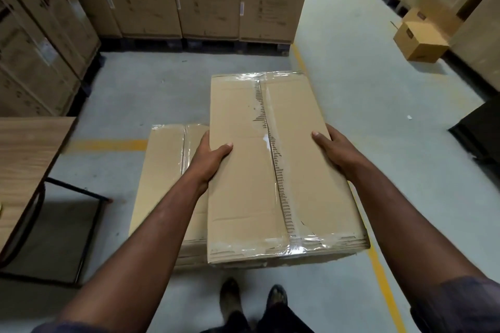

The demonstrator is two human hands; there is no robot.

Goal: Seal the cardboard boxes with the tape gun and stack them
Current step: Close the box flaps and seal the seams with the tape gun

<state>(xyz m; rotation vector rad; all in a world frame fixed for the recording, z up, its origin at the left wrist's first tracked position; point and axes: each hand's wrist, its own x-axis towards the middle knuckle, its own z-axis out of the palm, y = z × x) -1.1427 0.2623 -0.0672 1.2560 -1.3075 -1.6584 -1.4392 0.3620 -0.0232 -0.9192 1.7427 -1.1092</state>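
Held box [243, 197]: sealed cardboard carton, long side running away from the person, clear tape [266, 105] along the centre seam and across both ends.
Left grip [209, 155]: clamped on the held box's left edge, thumb flat on the top face, fingers wrapped out of sight below.
Right grip [334, 149]: clamped on the right edge, thumb on top, fingers hidden down the side.
Lower box [162, 170]: taped carton on the floor [378, 116], its right part covered by the held box; whether the two touch cannot be told.
Surface [24, 149]: wood-topped, dark metal legs, left of the boxes.
Background: tall cartons [270, 0] printed WASHING MACHINE; small open boxes [419, 40] far right.
Floor marking: yellow lines [384, 278].
Bottom edge: shoes [230, 295].
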